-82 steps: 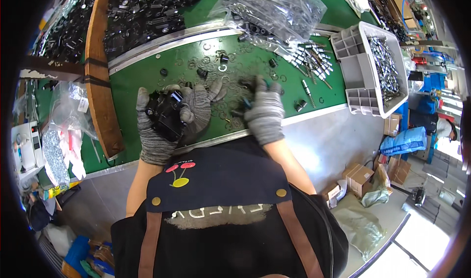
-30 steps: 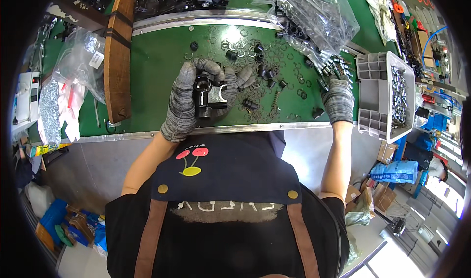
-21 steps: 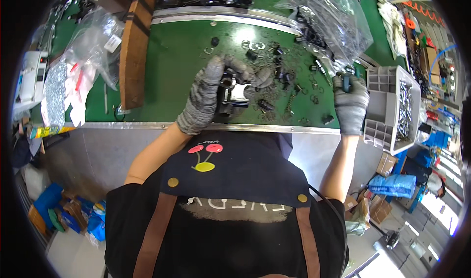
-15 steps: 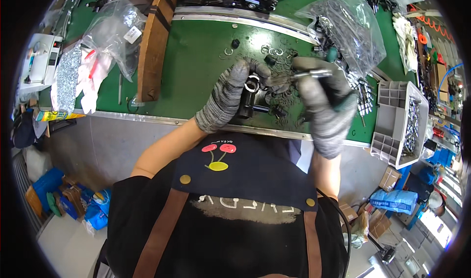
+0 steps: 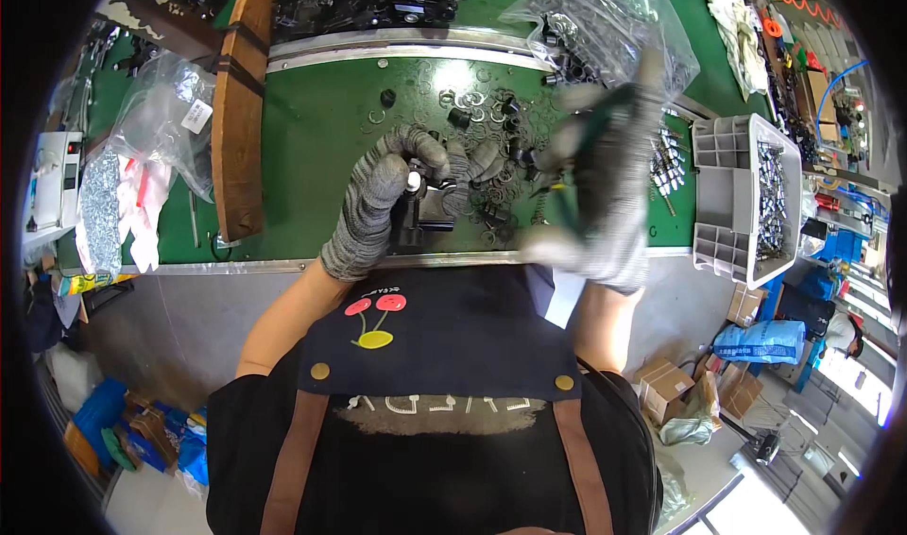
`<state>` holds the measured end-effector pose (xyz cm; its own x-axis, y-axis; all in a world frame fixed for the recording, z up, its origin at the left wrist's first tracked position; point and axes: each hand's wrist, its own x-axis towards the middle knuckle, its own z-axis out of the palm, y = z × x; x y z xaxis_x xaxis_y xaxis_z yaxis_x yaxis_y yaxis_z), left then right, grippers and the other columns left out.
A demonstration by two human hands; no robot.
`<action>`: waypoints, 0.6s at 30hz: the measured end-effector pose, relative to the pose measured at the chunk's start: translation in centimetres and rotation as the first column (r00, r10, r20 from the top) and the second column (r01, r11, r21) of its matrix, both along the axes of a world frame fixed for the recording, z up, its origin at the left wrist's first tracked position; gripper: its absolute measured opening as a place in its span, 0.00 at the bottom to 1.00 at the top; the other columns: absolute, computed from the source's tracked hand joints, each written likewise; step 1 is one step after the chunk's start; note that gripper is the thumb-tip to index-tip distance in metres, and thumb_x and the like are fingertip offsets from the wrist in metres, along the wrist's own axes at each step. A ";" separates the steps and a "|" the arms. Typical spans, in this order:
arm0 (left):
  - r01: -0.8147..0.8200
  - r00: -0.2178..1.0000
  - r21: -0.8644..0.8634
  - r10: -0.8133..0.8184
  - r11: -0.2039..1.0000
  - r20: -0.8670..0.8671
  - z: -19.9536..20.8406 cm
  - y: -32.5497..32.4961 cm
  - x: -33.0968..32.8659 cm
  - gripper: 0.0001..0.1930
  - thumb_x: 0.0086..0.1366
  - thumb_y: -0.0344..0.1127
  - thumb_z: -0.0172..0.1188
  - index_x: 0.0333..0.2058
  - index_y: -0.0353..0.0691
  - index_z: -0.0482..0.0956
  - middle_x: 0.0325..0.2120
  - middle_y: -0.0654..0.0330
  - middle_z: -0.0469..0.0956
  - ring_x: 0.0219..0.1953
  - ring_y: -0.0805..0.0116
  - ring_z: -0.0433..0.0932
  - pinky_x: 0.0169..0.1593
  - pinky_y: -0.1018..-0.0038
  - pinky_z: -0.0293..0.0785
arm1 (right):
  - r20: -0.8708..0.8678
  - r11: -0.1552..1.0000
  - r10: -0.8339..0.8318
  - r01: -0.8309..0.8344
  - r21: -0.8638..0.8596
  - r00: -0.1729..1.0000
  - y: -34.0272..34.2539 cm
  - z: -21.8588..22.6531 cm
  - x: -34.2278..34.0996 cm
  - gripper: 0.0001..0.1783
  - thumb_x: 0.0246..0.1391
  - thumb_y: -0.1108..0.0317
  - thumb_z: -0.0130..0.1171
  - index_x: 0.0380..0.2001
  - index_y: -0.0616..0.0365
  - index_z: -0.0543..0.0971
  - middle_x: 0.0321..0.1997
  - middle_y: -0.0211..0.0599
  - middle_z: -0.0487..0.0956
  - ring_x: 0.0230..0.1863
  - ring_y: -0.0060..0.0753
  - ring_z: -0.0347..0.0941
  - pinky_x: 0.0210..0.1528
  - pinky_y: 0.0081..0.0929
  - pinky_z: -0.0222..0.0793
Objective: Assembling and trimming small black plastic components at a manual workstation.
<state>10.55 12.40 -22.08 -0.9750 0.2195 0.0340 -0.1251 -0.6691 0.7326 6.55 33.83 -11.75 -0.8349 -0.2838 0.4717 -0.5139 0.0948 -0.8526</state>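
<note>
My left hand, in a striped grey glove, is closed round a black metal fitting above the bench's front edge. A bright pin end stands in the fitting's top opening. To the right my gloved right hand is smeared by motion. Within it shows a dark green-handled tool, with a bit of yellow near its tip; its exact kind is too blurred to tell. Between the hands lie many thin retaining rings and several small black caps.
A wooden beam bounds the green bench at left. Clear plastic bags lie at the back right. A grey crate of metal pins stands at right, beside loose shiny shafts. Black parts are heaped behind a metal rail.
My right hand had a shiny metal shaft at its fingers; that no longer shows there. A bright pin end now sits in the fitting's opening. The whole view has shifted.
</note>
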 end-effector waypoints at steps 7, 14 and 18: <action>-0.041 0.996 -0.185 0.054 0.982 0.067 1.1 -0.2 -0.2 0.18 0.64 0.47 0.63 0.40 0.37 0.74 0.35 0.60 0.71 0.41 0.71 0.69 0.49 0.76 0.67 | 0.237 0.810 -0.193 0.291 -0.509 0.952 4.8 -3.1 -1.6 0.48 0.48 0.59 0.74 0.68 0.51 0.60 0.44 0.35 0.72 0.36 0.26 0.71 0.46 0.30 0.74; -0.053 0.992 -0.195 0.075 0.979 0.104 1.6 0.4 -0.1 0.17 0.64 0.46 0.63 0.38 0.37 0.73 0.34 0.60 0.70 0.39 0.72 0.68 0.47 0.76 0.67 | 0.069 0.669 -0.453 0.390 -0.632 0.889 3.3 -8.1 -2.2 0.26 0.51 0.73 0.69 0.51 0.52 0.69 0.35 0.29 0.70 0.34 0.23 0.67 0.45 0.30 0.72; -0.046 0.989 -0.201 0.073 0.979 0.127 1.8 0.6 -0.3 0.18 0.63 0.47 0.63 0.38 0.37 0.73 0.34 0.60 0.70 0.40 0.71 0.68 0.48 0.75 0.67 | 0.099 0.624 -0.507 0.444 -0.643 0.856 2.5 -9.0 -2.2 0.22 0.52 0.76 0.67 0.47 0.52 0.68 0.34 0.28 0.67 0.33 0.22 0.65 0.41 0.29 0.71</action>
<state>10.29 12.95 -20.33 -0.9793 0.1507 -0.1351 -0.1949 -0.5224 0.8301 4.31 36.36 -20.78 -0.7161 0.5267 0.4581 -0.6234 -0.1873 -0.7591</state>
